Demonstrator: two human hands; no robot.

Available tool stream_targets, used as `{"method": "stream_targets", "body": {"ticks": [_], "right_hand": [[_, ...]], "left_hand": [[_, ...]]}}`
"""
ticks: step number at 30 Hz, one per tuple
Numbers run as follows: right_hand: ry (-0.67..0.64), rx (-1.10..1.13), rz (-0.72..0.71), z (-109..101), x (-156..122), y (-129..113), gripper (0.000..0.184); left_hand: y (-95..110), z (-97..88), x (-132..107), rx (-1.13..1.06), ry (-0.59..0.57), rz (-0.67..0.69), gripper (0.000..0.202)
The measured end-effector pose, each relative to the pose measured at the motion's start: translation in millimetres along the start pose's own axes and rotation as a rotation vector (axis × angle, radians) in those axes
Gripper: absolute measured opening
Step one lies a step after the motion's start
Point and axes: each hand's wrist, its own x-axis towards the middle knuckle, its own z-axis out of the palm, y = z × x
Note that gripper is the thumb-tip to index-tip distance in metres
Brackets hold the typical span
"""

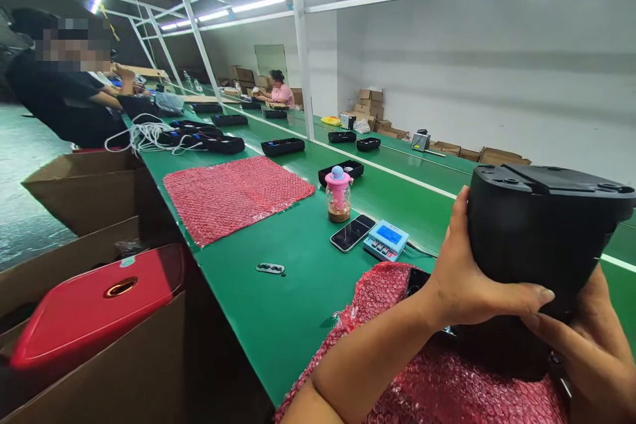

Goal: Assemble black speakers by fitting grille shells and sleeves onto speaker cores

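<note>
A black plastic housing (527, 245) is raised over the near right part of the bench, its flat face with screw holes turned up. My left hand (472, 278) grips its left side, thumb across the front. My right hand (586, 338) holds its lower right side, with part of the fingers hidden behind it. Under both hands lies red bubble wrap (447, 384), with another dark part (416, 280) partly showing on it. A blue-and-white meter with a screen (386, 240), a phone (352, 233) and a pink-lidded bottle (338, 195) stand just beyond.
Another red bubble wrap sheet (238, 195) lies on the green bench (258, 331), near a small grey plate (270, 268). Several black housings (283, 146) line the conveyor. White cables (154, 136) are piled farther left. Open cartons hold a red case (99, 305). Co-workers sit farther along.
</note>
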Motion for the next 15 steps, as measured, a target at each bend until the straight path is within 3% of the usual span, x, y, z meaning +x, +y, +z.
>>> {"method": "stream_targets", "body": {"ticks": [4,8,15], "right_hand": [[0.011,0.020,-0.067,4,-4,-3,0.083],[-0.100,0.018,-0.092,-1,-10,2,0.093],[-0.316,0.014,-0.142,-9,-5,36,0.098]], "left_hand": [[5,-0.9,-1,-0.085,-0.075,0.027,0.124],[17,-0.1,-5,-0.066,-0.107,0.030,0.126],[23,-7.1,-10,0.127,0.016,-0.138,0.114]]}}
